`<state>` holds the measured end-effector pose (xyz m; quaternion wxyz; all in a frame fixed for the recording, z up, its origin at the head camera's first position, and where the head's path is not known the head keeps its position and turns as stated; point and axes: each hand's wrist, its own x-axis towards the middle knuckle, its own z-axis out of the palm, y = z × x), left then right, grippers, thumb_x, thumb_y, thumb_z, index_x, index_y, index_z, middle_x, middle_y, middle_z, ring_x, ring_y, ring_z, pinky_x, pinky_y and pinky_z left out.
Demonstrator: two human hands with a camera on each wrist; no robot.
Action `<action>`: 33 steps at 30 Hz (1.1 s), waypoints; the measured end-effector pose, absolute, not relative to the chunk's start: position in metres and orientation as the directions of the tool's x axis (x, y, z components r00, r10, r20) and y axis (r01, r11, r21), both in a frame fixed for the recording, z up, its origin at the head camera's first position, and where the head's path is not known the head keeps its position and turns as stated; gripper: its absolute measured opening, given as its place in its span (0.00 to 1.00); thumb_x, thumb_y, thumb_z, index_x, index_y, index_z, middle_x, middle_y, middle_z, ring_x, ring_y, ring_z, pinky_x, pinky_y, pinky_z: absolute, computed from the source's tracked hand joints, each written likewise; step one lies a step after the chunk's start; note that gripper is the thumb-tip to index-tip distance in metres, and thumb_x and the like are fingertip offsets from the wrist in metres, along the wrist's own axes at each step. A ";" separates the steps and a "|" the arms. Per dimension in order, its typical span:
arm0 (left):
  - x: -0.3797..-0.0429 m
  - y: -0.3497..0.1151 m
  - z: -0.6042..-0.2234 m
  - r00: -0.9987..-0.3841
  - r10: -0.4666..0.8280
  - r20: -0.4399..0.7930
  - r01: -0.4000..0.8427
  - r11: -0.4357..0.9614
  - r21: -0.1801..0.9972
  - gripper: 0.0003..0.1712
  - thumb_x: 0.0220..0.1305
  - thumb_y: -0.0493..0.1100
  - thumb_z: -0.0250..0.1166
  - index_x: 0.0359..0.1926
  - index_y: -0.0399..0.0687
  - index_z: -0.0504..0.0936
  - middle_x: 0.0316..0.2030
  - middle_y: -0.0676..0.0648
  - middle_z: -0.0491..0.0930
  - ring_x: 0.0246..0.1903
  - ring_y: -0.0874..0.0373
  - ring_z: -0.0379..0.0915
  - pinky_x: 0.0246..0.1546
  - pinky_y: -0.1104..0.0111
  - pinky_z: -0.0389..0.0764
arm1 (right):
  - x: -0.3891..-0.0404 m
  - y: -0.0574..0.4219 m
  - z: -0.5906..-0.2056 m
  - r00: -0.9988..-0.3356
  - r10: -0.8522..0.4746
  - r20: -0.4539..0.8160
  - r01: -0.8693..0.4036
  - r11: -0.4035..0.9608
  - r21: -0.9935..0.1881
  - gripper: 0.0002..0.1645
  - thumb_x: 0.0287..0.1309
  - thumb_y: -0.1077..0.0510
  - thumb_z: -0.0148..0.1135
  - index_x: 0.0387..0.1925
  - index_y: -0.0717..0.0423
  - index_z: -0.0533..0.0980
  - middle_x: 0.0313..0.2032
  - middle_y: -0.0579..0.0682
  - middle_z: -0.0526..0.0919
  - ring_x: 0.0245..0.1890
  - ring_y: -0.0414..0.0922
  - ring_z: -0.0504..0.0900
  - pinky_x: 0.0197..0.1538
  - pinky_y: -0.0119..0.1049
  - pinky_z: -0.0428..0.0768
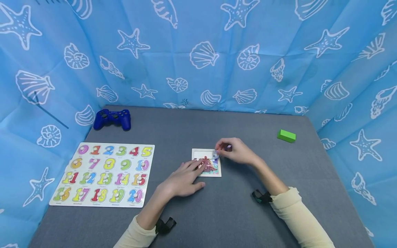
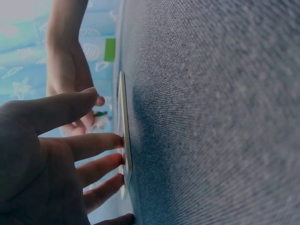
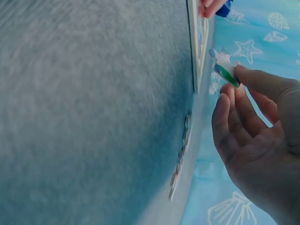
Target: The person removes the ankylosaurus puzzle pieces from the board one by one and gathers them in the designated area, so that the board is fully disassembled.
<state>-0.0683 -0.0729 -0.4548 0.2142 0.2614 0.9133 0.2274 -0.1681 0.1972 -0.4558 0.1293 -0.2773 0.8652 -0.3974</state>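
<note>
Cream sleeves (image 1: 303, 218) are seen nearest the head cam, stretched over the grey bench (image 1: 235, 220). Main risk, prob.: set pcs (image 1: 212, 168) in the puzzle tray (image 1: 219, 168) could be shifted or popped up if the L hand (image 1: 183, 179) were dragged sideways, as they're covered by its fingertips. Loose pc (image 3: 224, 64) could be dropped or twisted, since only one end of it is pinched by the R hand (image 1: 237, 150); if forced in askew, its tabs might be jammed vs. neighbours. Spare pcs (image 3: 180, 157), laid on the bench nr the tray, could be knocked by the R hand.

Re position: loose pc is held tilted btwn thumb & fingers of the R hand, far end pointed away from the palm, over the tray's upper R corner; a small gap above the tray is shown in both wrist views. L fingers are spread, nearly straight, rested on the set pcs; nothing's gripped there.
</note>
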 end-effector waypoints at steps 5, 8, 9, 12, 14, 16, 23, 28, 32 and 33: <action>-0.068 -0.073 -0.455 -0.772 0.577 -0.267 0.384 0.758 0.528 0.41 0.82 0.56 0.60 0.87 0.51 0.59 0.87 0.46 0.54 0.88 0.44 0.47 0.87 0.40 0.52 | -0.167 0.212 -0.451 -0.823 -0.568 -0.012 -0.345 0.517 -0.784 0.06 0.72 0.62 0.69 0.47 0.57 0.87 0.40 0.52 0.90 0.38 0.42 0.84 0.41 0.32 0.83; -0.067 -0.073 -0.455 -0.771 0.581 -0.262 0.386 0.753 0.532 0.41 0.82 0.55 0.60 0.87 0.50 0.59 0.88 0.46 0.54 0.88 0.43 0.47 0.87 0.39 0.51 | -0.167 0.224 -0.448 -0.837 -0.546 -0.021 -0.322 0.525 -0.788 0.06 0.73 0.62 0.69 0.47 0.57 0.87 0.40 0.53 0.90 0.39 0.43 0.84 0.42 0.32 0.84; -0.067 -0.073 -0.455 -0.770 0.582 -0.261 0.387 0.752 0.534 0.41 0.82 0.55 0.60 0.87 0.50 0.59 0.88 0.46 0.54 0.88 0.43 0.47 0.87 0.39 0.51 | -0.167 0.228 -0.447 -0.842 -0.539 -0.025 -0.315 0.528 -0.789 0.06 0.73 0.62 0.69 0.47 0.57 0.87 0.41 0.53 0.90 0.39 0.44 0.84 0.42 0.32 0.84; -0.067 -0.074 -0.454 -0.768 0.586 -0.258 0.389 0.747 0.540 0.41 0.82 0.55 0.60 0.87 0.50 0.58 0.88 0.45 0.54 0.88 0.43 0.47 0.87 0.39 0.51 | -0.168 0.240 -0.445 -0.853 -0.520 -0.035 -0.296 0.538 -0.789 0.06 0.73 0.62 0.69 0.48 0.58 0.87 0.41 0.54 0.90 0.40 0.44 0.85 0.42 0.31 0.84; -0.067 -0.074 -0.454 -0.767 0.587 -0.259 0.387 0.745 0.543 0.41 0.82 0.55 0.60 0.87 0.50 0.58 0.88 0.46 0.53 0.88 0.43 0.46 0.87 0.40 0.50 | -0.169 0.249 -0.443 -0.857 -0.515 -0.037 -0.293 0.543 -0.787 0.07 0.73 0.63 0.68 0.48 0.59 0.87 0.41 0.55 0.90 0.39 0.43 0.85 0.42 0.31 0.84; -0.067 -0.074 -0.454 -0.767 0.587 -0.261 0.384 0.745 0.546 0.41 0.82 0.55 0.59 0.87 0.50 0.58 0.88 0.46 0.53 0.88 0.43 0.46 0.88 0.40 0.50 | -0.169 0.257 -0.441 -0.860 -0.510 -0.039 -0.289 0.547 -0.786 0.07 0.73 0.63 0.68 0.48 0.59 0.88 0.40 0.56 0.90 0.37 0.44 0.85 0.40 0.30 0.83; -0.068 -0.076 -0.455 -0.768 0.585 -0.261 0.381 0.745 0.548 0.41 0.82 0.55 0.60 0.87 0.51 0.59 0.88 0.46 0.53 0.88 0.44 0.46 0.88 0.40 0.50 | -0.177 0.284 -0.444 -0.879 -0.471 -0.071 -0.245 0.575 -0.781 0.08 0.74 0.63 0.68 0.49 0.60 0.88 0.41 0.59 0.91 0.35 0.52 0.86 0.37 0.34 0.85; -0.068 -0.075 -0.456 -0.767 0.589 -0.256 0.384 0.740 0.552 0.41 0.82 0.54 0.60 0.87 0.51 0.58 0.88 0.47 0.54 0.88 0.44 0.46 0.87 0.39 0.50 | -0.182 0.298 -0.452 -0.882 -0.464 -0.087 -0.231 0.586 -0.776 0.10 0.74 0.63 0.67 0.51 0.63 0.88 0.42 0.61 0.91 0.32 0.47 0.85 0.36 0.36 0.86; -0.067 -0.075 -0.455 -0.766 0.588 -0.259 0.379 0.739 0.557 0.41 0.82 0.54 0.60 0.87 0.51 0.58 0.88 0.47 0.53 0.88 0.43 0.46 0.87 0.39 0.50 | -0.184 0.304 -0.458 -0.877 -0.468 -0.108 -0.223 0.596 -0.772 0.10 0.74 0.64 0.66 0.51 0.65 0.87 0.42 0.62 0.90 0.32 0.41 0.83 0.35 0.32 0.84; -0.067 -0.075 -0.455 -0.767 0.588 -0.259 0.379 0.739 0.557 0.41 0.82 0.54 0.60 0.87 0.51 0.58 0.88 0.47 0.53 0.88 0.43 0.46 0.87 0.39 0.50 | -0.184 0.305 -0.458 -0.876 -0.469 -0.115 -0.220 0.599 -0.770 0.10 0.74 0.64 0.67 0.51 0.65 0.87 0.42 0.62 0.90 0.32 0.40 0.83 0.36 0.31 0.84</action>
